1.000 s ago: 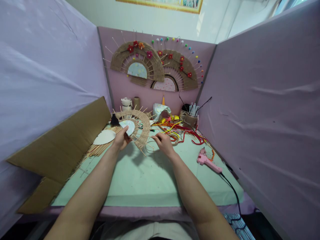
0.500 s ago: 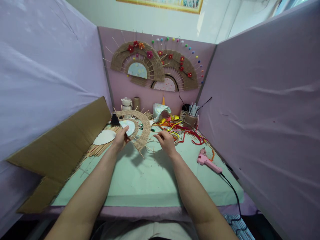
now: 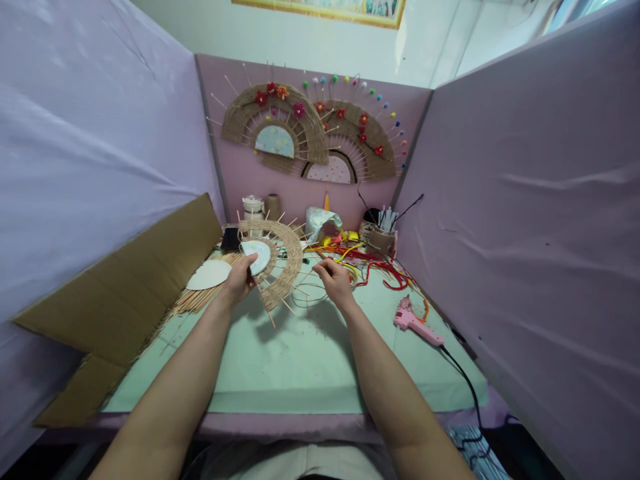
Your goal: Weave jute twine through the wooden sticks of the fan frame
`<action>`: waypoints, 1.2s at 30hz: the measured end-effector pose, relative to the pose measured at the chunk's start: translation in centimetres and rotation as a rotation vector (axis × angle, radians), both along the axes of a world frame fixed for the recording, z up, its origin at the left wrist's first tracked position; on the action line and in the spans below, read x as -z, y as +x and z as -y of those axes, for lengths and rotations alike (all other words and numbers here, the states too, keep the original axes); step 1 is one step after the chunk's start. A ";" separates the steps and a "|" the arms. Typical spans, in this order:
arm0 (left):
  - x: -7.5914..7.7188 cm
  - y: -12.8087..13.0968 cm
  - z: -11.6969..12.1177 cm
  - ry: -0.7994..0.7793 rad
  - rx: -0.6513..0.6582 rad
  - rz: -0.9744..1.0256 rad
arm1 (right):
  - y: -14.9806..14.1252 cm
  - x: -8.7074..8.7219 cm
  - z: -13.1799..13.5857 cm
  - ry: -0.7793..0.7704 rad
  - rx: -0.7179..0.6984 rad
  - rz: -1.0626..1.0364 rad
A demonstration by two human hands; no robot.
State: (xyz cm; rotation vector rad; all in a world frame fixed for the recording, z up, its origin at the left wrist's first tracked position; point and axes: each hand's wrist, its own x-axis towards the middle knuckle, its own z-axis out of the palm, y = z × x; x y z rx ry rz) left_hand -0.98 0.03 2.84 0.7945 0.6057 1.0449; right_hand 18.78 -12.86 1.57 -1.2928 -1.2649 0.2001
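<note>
My left hand [image 3: 241, 279] is closed on a half-round woven fan [image 3: 287, 279], its thumb over the pale blue cloth centre. Thin sticks radiate from the fan's band of wound twine, and their tips stick out past the edge. Just right of the fan, my right hand [image 3: 336, 279] is held in a pinch, thumb against forefinger. What lies between those fingertips is too small to make out. A thin loop of cord [image 3: 309, 297] shows below, between the fan and my right hand.
Red and yellow craft stems [image 3: 360, 252] lie behind my right hand. A pink glue gun [image 3: 417, 321] with a black cable rests at right. Cardboard [image 3: 135, 287], a white oval piece [image 3: 209, 274] and a bundle of sticks [image 3: 193, 300] are at left. Decorated fans [image 3: 373, 140] hang behind.
The fan has turned slightly clockwise in my left hand, its lower end swinging down and left. My right hand has shifted a little to the right, still pinched.
</note>
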 end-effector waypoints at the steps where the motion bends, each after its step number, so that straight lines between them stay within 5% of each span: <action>1: -0.1 0.0 0.1 0.013 0.013 -0.005 | 0.0 0.0 0.0 -0.011 -0.021 -0.034; 7: -0.6 -0.1 0.8 0.077 0.053 0.038 | -0.5 0.2 -0.4 -0.087 -0.129 -0.044; 13: -0.4 -0.4 0.5 0.016 0.180 -0.048 | -0.8 1.2 -0.9 -0.089 -0.074 0.112; 22: -0.5 0.2 1.3 -0.015 0.185 -0.149 | -0.9 1.4 -0.9 -0.044 -0.060 0.232; 36: -1.0 -0.7 0.3 -0.122 0.173 -0.029 | 0.0 1.1 -0.8 -0.156 -0.097 0.175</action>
